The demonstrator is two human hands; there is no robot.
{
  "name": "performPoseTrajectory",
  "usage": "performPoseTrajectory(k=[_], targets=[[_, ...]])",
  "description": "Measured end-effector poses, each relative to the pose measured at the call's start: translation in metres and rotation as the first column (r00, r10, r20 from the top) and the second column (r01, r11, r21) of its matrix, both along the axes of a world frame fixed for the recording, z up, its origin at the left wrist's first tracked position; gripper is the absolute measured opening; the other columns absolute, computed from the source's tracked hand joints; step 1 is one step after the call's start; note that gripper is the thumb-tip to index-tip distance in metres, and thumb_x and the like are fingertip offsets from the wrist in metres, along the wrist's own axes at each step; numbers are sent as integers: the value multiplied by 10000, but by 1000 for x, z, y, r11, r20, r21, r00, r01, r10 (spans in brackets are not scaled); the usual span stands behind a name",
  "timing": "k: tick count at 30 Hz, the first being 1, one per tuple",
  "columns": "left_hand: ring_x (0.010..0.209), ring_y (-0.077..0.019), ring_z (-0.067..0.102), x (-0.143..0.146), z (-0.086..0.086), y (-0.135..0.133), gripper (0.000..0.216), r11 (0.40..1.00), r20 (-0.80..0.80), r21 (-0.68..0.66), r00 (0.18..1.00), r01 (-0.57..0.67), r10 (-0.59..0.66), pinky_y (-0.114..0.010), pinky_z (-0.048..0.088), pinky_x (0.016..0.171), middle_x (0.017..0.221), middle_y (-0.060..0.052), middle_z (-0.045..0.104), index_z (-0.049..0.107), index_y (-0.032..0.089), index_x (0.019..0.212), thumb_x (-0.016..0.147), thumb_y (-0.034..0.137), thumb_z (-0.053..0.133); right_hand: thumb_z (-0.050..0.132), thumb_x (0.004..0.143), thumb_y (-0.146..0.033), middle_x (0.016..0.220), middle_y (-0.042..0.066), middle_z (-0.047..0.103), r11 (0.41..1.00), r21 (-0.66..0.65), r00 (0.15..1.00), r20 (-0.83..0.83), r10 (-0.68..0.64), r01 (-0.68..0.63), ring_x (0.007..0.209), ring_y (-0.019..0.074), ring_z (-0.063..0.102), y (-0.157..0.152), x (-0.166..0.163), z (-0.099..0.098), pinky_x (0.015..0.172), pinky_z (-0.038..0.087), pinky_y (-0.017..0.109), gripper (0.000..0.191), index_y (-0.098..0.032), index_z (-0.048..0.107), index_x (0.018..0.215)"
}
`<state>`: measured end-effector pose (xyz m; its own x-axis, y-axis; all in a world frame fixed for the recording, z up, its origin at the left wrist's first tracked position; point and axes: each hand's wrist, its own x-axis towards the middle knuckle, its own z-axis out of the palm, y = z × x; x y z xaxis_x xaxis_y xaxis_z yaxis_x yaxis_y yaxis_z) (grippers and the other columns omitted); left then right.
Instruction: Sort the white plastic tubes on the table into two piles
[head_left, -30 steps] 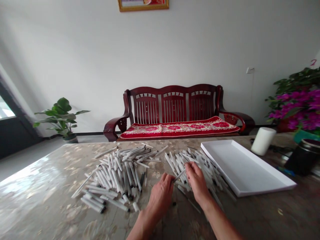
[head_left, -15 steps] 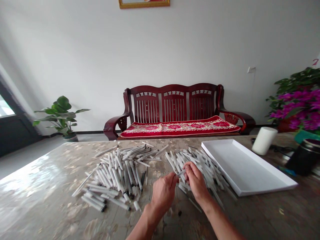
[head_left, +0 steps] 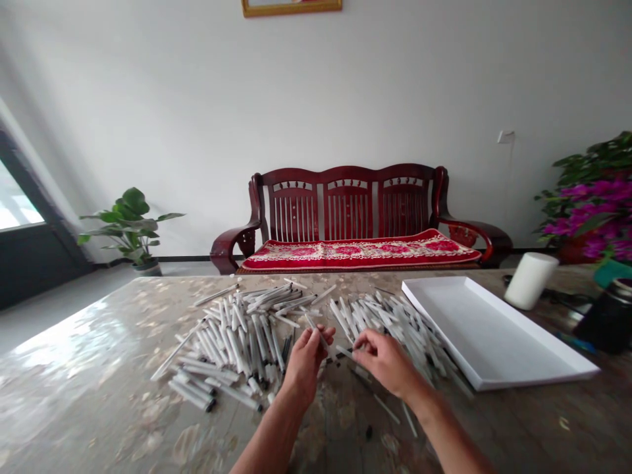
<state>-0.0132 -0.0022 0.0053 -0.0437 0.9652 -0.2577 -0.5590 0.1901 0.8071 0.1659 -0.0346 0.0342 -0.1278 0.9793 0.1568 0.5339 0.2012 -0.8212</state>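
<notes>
The left hand [head_left: 306,365] is partly closed, and its thumb and fingers pinch a thin white pen [head_left: 316,332] that points up at a slant. The right hand [head_left: 386,361] is curled and low, with its fingertips [head_left: 363,341] at the near edge of the right pile of white pens [head_left: 390,329]. A short white piece [head_left: 344,352] pokes out near those fingertips, but I cannot tell if the hand is really gripping it. The left pile of white pens [head_left: 237,342] lies just beside the left hand, with only a small gap between the two piles. Both piles sit on a shiny stone table top [head_left: 74,342], and a white tray [head_left: 494,329] lies just to the right. A few loose thin sticks [head_left: 388,409] and a small black bit [head_left: 368,432] lie near the hands. Some things could go wrong here. The pinched pen could slip, because it is round and held only by the fingertips. A bump from a hand could make pens roll on the smooth top, and the two piles could get mixed. The small black bit could get lost.
</notes>
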Motion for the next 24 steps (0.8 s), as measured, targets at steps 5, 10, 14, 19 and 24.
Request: performPoseTrajectory(k=[5,10,14,19,24], targets=[[650,-80,621,1,-4,4,367,993,78,14,990,-118,116,-168,470,584,764,2,692,638,154,810,602,346,871,715,701,-327,670,13,725,538,-544,764,-423,488,-644,451,123,616,-26,4,12,400,408,172,236,-190,774,883],[578,-59,592,2,-4,3,265,988,134,-5,979,-153,152,-163,499,576,693,21,648,622,145,759,667,252,847,714,666,-246,621,-1,722,596,-554,812,-352,465,-581,472,130,646,-23,1,-7,451,461,179,198,-195,778,846],[576,-52,601,2,-5,3,196,989,130,11,981,-148,146,-166,535,621,702,20,645,610,149,756,744,202,798,629,706,-137,818,-11,767,917,-209,940,-116,321,-339,756,159,703,-3,2,-16,655,493,207,223,-231,769,852],[601,-63,646,5,-2,0,122,990,144,-38,980,-133,137,-160,556,630,728,-3,675,611,149,761,819,126,716,522,882,-348,568,-21,632,996,-21,981,-169,-90,88,451,133,550,10,0,-22,495,408,247,265,-233,676,699],[641,-101,690,12,-4,-5,155,996,157,-46,984,-75,82,-194,584,635,771,-21,716,616,154,781,764,137,769,503,891,-508,509,-26,541,995,-79,968,-242,-71,54,408,134,478,11,-4,-28,408,337,251,365,-242,623,672]])
